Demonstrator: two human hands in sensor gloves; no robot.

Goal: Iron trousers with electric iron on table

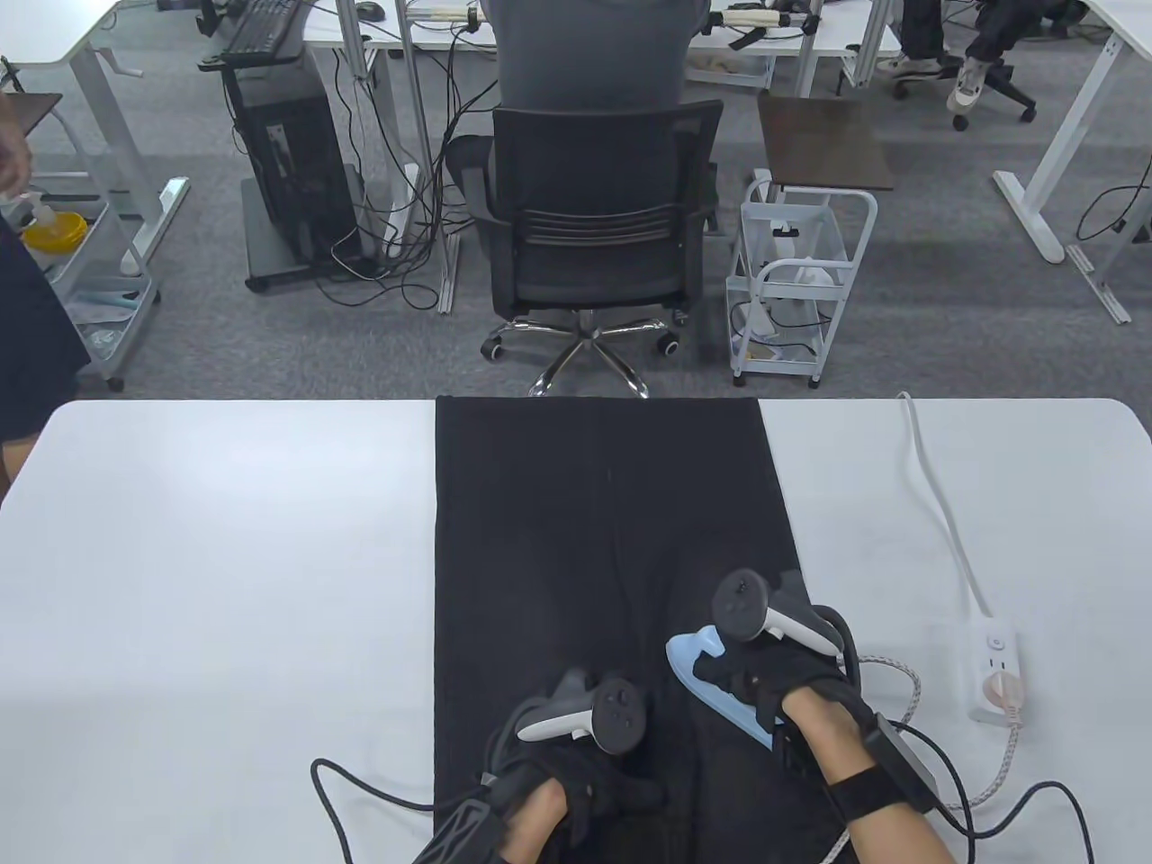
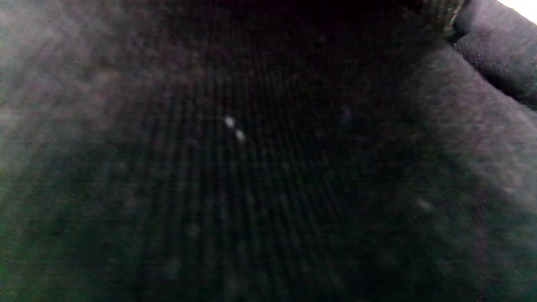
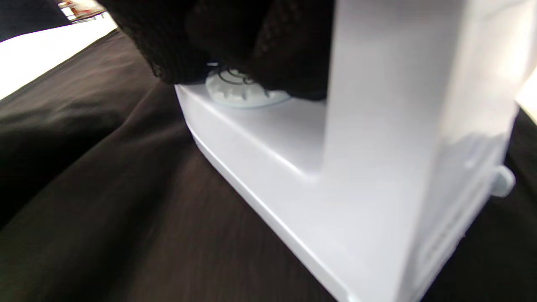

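Plainly, right hand (image 1: 756, 684) grips unlabelled iron (image 1: 697, 661)

Table view: I see even, bright light and a sharp picture; the table (image 1: 225, 558) bows at the edges.
Left wrist view: dim, blurred dark cloth.
Right wrist view: soft focus, iron (image 3: 356, 167) glaring white.
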